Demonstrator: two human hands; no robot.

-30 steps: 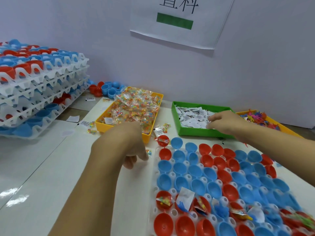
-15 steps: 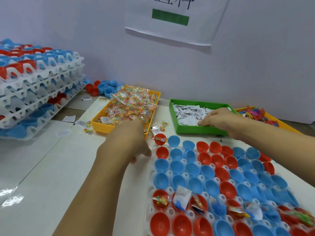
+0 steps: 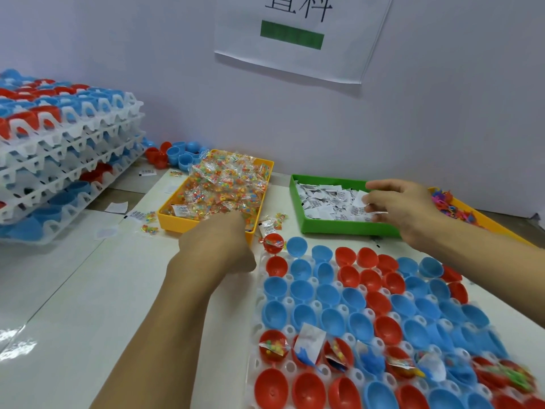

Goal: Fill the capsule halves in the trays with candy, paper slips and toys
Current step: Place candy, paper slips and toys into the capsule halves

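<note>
**Three bins at the back, one tray half begun**

Three supply bins sit in a row beyond the white tray [image 3: 256, 335], within arm's reach, probably so each hand can draw from its own side. The yellow bin [image 3: 174, 222] holds wrapped candy [image 3: 227, 184]; the green bin [image 3: 324, 227] holds paper slips [image 3: 324, 199]; a second yellow bin [image 3: 483, 216] at far right holds small bright toys [image 3: 445, 202].

Left hand [image 3: 218, 246]: at the near corner of the candy bin, back of hand to the camera, fingers curled under. Cannot tell whether it has a packet.

Right hand [image 3: 401, 208]: over the green bin, fingertips pinching a paper slip or two, judged to be mid-pick.

Capsule halves [image 3: 303, 293], red and blue, sit open side up in the tray's cups. Only one row near the front shows candy, slips and toys inside; the rows behind it look empty. The work looks to be at an early stage for this tray.

Surface: pale glossy table [image 3: 73, 290], with stray candy packets and slips lying around the candy bin. Stack of loaded trays [image 3: 59, 160] at left; loose capsule halves [image 3: 177, 154] against the wall. Plain pale wall [image 3: 442, 98] with a paper notice [image 3: 298, 33] bearing a green bar.
</note>
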